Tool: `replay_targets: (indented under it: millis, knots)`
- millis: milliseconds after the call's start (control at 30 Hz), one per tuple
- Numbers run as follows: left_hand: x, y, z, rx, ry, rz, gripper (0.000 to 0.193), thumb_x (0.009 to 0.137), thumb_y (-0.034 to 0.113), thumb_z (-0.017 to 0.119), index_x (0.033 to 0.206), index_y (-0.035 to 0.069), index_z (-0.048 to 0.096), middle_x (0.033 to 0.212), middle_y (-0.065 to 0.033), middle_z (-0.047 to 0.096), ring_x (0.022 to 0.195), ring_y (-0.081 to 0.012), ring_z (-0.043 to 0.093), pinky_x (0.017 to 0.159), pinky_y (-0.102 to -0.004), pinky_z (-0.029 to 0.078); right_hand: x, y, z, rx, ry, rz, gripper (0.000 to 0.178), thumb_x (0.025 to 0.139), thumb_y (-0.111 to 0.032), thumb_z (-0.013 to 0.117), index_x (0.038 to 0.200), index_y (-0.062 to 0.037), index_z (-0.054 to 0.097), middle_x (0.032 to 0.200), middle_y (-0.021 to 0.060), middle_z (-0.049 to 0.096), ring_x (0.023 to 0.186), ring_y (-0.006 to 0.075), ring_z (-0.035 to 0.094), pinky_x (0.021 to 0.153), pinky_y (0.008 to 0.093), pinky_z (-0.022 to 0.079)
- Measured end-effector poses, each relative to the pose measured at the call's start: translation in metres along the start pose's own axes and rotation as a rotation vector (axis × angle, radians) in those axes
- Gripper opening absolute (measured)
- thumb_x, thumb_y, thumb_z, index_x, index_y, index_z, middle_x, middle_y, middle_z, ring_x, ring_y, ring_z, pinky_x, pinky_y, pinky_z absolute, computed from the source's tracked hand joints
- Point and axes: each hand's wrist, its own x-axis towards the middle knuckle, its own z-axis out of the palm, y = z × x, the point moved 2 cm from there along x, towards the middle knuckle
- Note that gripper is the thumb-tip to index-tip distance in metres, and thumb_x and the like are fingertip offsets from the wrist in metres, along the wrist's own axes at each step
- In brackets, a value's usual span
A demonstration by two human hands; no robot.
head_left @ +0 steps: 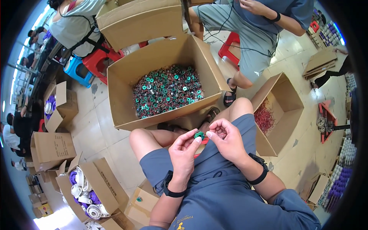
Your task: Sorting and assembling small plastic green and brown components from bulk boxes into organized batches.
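Between the thumb and fingers of my left hand (181, 154) sits a small round green disc (199, 135), like a little circuit board. My right hand (229, 142) is just to its right, with thumb and index finger pinched close together. Whatever is in that pinch is too small to make out. Both hands are above my lap. In front of my knees stands a large cardboard box (115, 97) with a heap of similar green discs and reddish wires (168, 90). Right of my knee, a smaller carton (288, 122) contains thin red wires (263, 118).
At the lower left an open carton (111, 184) holds white and purple round parts (85, 191). A person in grey shorts (239, 28) sits opposite, near a red stool (231, 48). Blue (78, 72) and red stools stand far left. A red metal frame (326, 122) is at the right.
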Motion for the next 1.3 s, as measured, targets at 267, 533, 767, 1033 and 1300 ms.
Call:
replay_targets:
  millis: [267,533,767,1033,1300]
  knots:
    - [-0.005,-0.001,-0.005,0.302,0.083,0.074,0.031,0.082,0.004,0.076,0.111,-0.002,0.067,0.1,-0.0057,0.069,0.09,-0.0106,0.063,0.082,-0.0252,0.053,-0.002,-0.009,0.005,-0.277,0.014,-0.217,0.009,0.083,0.001,0.064,0.088,-0.0013,0.057,0.077,0.0088,0.062,0.069,0.0154,0.063,0.066,0.029,0.053]
    - [-0.019,0.001,-0.002,0.255,0.101,0.056,0.026,0.082,0.004,0.074,0.106,-0.003,0.069,0.097,-0.0076,0.07,0.085,-0.0126,0.064,0.08,-0.0248,0.052,-0.018,-0.024,0.006,-0.368,0.059,-0.145,0.01,0.084,-0.008,0.066,0.09,-0.0027,0.06,0.078,0.0137,0.064,0.071,0.0212,0.066,0.064,0.0327,0.052]
    - [-0.008,0.007,0.003,0.202,0.106,0.046,0.028,0.08,0.003,0.076,0.106,-0.004,0.069,0.096,-0.0086,0.071,0.086,-0.0132,0.065,0.079,-0.0256,0.053,-0.004,-0.027,0.004,-0.302,0.008,-0.207,0.008,0.082,-0.003,0.065,0.085,-0.0018,0.057,0.078,0.0143,0.064,0.072,0.0244,0.067,0.065,0.0331,0.053]
    - [0.008,0.003,-0.005,0.271,0.111,0.164,0.029,0.079,0.004,0.077,0.106,-0.004,0.069,0.096,-0.0093,0.072,0.084,-0.0135,0.065,0.079,-0.0263,0.054,0.0,-0.056,0.018,-0.248,0.113,-0.468,0.019,0.087,-0.004,0.062,0.071,-0.0025,0.051,0.064,0.0143,0.054,0.056,0.0285,0.055,0.054,0.0353,0.046]
    - [0.012,0.024,-0.005,0.176,0.12,0.198,0.025,0.08,0.003,0.076,0.103,-0.005,0.069,0.093,-0.0072,0.071,0.081,-0.0117,0.064,0.075,-0.0244,0.054,0.021,-0.032,0.031,-0.308,0.04,-0.476,0.026,0.077,0.004,0.069,0.073,-0.0014,0.044,0.071,0.0118,0.063,0.066,0.0148,0.062,0.058,0.0289,0.051]
